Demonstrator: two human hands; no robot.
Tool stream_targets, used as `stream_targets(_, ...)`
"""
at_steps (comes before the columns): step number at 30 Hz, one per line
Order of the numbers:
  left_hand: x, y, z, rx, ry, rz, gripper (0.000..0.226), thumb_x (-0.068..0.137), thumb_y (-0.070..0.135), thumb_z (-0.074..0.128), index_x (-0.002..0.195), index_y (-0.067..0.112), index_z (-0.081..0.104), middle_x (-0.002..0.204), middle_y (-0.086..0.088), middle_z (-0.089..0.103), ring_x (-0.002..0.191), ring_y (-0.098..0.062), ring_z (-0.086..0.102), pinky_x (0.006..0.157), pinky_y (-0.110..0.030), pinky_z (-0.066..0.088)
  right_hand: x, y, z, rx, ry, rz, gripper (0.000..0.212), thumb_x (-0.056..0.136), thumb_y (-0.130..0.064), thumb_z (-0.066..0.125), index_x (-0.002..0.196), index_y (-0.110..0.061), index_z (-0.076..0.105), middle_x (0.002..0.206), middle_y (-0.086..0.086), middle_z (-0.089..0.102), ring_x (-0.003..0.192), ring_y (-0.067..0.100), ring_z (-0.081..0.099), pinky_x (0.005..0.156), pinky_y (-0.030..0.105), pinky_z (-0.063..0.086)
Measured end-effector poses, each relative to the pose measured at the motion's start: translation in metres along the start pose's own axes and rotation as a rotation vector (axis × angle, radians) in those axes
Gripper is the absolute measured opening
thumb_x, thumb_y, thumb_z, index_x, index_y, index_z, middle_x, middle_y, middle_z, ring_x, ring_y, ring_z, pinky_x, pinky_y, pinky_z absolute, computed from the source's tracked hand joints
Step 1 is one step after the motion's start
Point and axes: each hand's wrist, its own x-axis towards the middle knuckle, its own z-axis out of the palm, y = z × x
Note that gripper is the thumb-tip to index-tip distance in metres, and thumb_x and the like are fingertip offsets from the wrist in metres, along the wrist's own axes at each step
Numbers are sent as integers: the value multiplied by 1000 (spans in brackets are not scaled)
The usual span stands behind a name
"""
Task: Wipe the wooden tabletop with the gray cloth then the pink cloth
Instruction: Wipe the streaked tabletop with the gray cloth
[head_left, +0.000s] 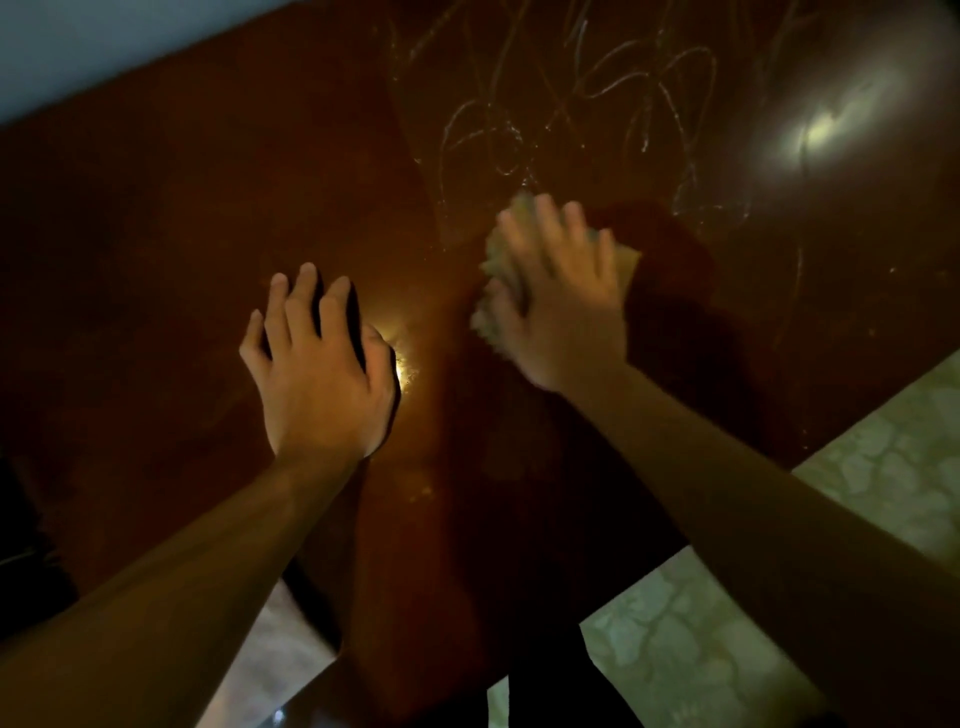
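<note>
Wall, pale blue-grey, shows in the upper left corner, behind the far edge of the wooden surface. This surface is dark reddish brown and glossy, and it fills most of the view.

Left of the middle, the left hand lies palm down on the wood. Its fingers are straight, a little spread, and point away from the person; this grip is released and holds nothing. Just beside its thumb there is a small bright reflection of warm light on the wood.

Right of the middle, the right hand presses flat on a cloth. The fingers are stretched over the cloth, not curled round it, so this grip too is released and only pushes down. The hand is blurred. The cloth looks pale, yellowish grey in this dim light; its edges come out on the left of the hand and at the fingertips, and a corner shows on the right. It touches the wood everywhere I can see.

Beyond the cloth, pale scribble marks cover the far part of the wood. Further right is a large white glare. At the lower right, past the edge, a floor with a pale green pattern is visible.
</note>
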Motion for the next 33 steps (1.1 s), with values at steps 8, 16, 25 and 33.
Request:
stream_targets(8,0,0,-2,3,-24,-21,52,102,39,36,146,12,43,159,-15,34,152,-31,21,120,-54,16,15,-19,-1,-38,2,224,68,105,-52,23,164,-21,18,171,14,14,158,38,9,126,58,7)
stream_targets(16,0,1,-1,15,-10,-32,49,102,34,37,145,12,44,158,-15,37,151,-30,23,119,-53,18,0,-64,11,49,-33,-188,64,103,-51,34,161,-24,32,169,12,24,157,34,18,125,57,13)
stream_targets(25,1,3,-1,-3,-12,-52,49,101,35,37,144,13,46,157,-13,37,151,-29,23,121,-50,15,34,17,-5,-18,-33,82,68,102,-54,26,164,-26,18,172,11,13,159,34,8,127,56,4)
stream_targets(33,-1,4,-4,26,-41,-63,51,102,36,36,147,12,44,159,-12,35,152,-27,21,121,-49,14,2,-76,9,83,16,-31,64,103,-51,39,159,-20,37,167,15,27,156,37,19,125,60,14)
